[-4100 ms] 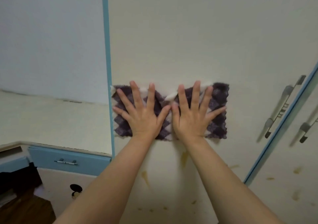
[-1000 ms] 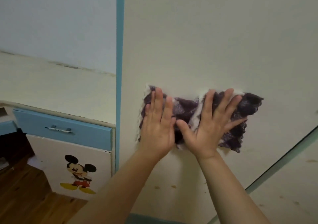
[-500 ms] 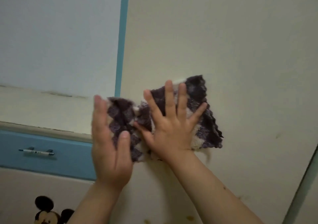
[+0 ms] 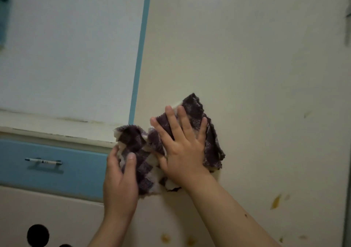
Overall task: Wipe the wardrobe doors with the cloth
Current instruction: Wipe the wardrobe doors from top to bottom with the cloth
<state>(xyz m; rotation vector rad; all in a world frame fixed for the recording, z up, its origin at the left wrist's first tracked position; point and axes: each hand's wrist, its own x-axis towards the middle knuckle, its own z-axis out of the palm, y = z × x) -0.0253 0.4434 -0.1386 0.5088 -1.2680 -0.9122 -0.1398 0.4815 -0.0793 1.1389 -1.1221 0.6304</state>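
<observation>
The dark purple and white checked cloth (image 4: 195, 131) lies bunched against the cream wardrobe door (image 4: 247, 66), low on the panel and close to its blue left edge strip (image 4: 140, 51). The right hand (image 4: 180, 148) is spread flat on the cloth, fingers (image 4: 171, 121) splayed upward, pressing the fabric to the door; it is not closed round it. The left hand (image 4: 119, 182) sits just beside and below the right, its thumb on the front of the cloth's crumpled left end and its fingers hidden behind the fabric, so it appears to pinch that end. The left part of the cloth stands off the door, overlapping the edge strip.

Yellow-brown stains (image 4: 275, 201) mark the door to the lower right of the hands, with more near the bottom edge. To the left, a cream cabinet surface (image 4: 57, 125) meets a pale wall (image 4: 66, 47). Below it is a blue drawer front (image 4: 57, 167) with a slim metal bar handle (image 4: 43, 161).
</observation>
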